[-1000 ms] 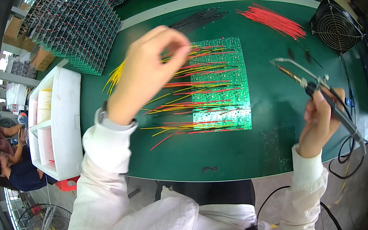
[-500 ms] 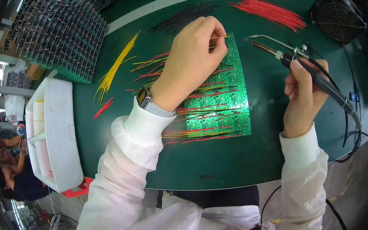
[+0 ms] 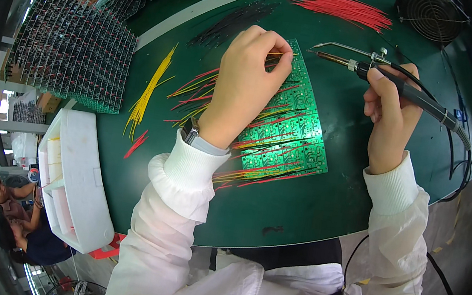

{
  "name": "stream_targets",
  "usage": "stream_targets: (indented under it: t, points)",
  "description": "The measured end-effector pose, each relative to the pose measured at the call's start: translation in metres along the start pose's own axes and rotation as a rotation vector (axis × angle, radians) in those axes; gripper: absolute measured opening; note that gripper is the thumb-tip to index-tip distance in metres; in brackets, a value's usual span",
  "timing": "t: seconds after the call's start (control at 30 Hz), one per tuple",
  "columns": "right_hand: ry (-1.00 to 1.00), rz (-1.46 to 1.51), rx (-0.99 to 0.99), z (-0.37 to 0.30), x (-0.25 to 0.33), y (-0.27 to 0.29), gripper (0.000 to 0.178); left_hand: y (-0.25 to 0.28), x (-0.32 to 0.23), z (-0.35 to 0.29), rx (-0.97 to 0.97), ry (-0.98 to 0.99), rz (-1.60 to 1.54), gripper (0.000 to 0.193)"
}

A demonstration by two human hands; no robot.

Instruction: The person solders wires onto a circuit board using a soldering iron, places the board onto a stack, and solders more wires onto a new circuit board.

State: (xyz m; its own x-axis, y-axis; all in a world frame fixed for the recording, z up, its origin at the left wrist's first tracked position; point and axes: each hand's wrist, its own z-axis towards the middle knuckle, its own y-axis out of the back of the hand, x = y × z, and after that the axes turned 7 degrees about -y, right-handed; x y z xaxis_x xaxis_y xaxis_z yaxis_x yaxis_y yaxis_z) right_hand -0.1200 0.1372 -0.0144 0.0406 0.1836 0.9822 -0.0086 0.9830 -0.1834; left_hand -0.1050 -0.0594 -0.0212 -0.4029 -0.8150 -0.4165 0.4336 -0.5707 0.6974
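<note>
A green circuit board panel (image 3: 309, 140) lies on the table in front of me, with red, yellow and black wires (image 3: 269, 146) running across it and past its left edge. My left hand (image 3: 244, 88) is over the panel's far left part, thumb and forefinger pinched on a thin yellow wire (image 3: 277, 53). The palm hides part of the board and the wires. In my right hand (image 3: 391, 124) is a soldering iron (image 3: 421, 98) with a thin curved metal feed tube (image 3: 343, 49) fixed along it. The iron's tip points left and is a little right of the board's far corner, apart from it.
Red wires (image 3: 343, 10), black wires (image 3: 235, 22) and yellow wires (image 3: 150, 93) lie in bundles on the green table (image 3: 173, 211). A fan (image 3: 432, 17) stands far right. Left are a white foam box (image 3: 83, 180) and stacked boards (image 3: 72, 46). Cables trail at right; other people sit beyond the box.
My left hand has come slightly nearer along the board, still pinching the yellow wire. The iron has shifted slightly left toward the board. The whole view has tilted a little.
</note>
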Motion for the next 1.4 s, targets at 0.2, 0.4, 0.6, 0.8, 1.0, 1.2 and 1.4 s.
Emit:
stream_targets:
  t: [0.2,0.4,0.6,0.8,1.0,1.2,1.4]
  points:
    - [0.063,-0.044,-0.028,-0.001,-0.002,-0.008,0.018,-0.001,-0.001,-0.001,-0.027,0.046,-0.032,0.007]
    - [0.065,-0.068,0.016,0.001,-0.006,-0.008,0.017,-0.002,-0.001,-0.001,-0.023,0.093,-0.07,0.007]
    - [0.044,-0.103,0.05,0.0,-0.005,-0.008,0.02,-0.001,0.0,-0.001,-0.015,0.078,-0.071,0.008]
    - [0.003,-0.083,0.083,0.0,-0.005,-0.007,0.023,-0.001,-0.001,0.0,-0.012,0.083,-0.081,0.008]
    - [0.006,-0.089,0.083,0.0,-0.004,-0.009,0.023,-0.001,0.0,0.0,-0.009,0.083,-0.085,0.008]
    - [0.014,-0.088,0.086,0.001,-0.006,-0.009,0.024,0.0,-0.001,0.0,-0.004,0.087,-0.086,0.008]
    - [0.027,-0.118,0.096,0.001,-0.007,-0.009,0.022,0.0,0.0,0.0,0.0,0.085,-0.071,0.008]
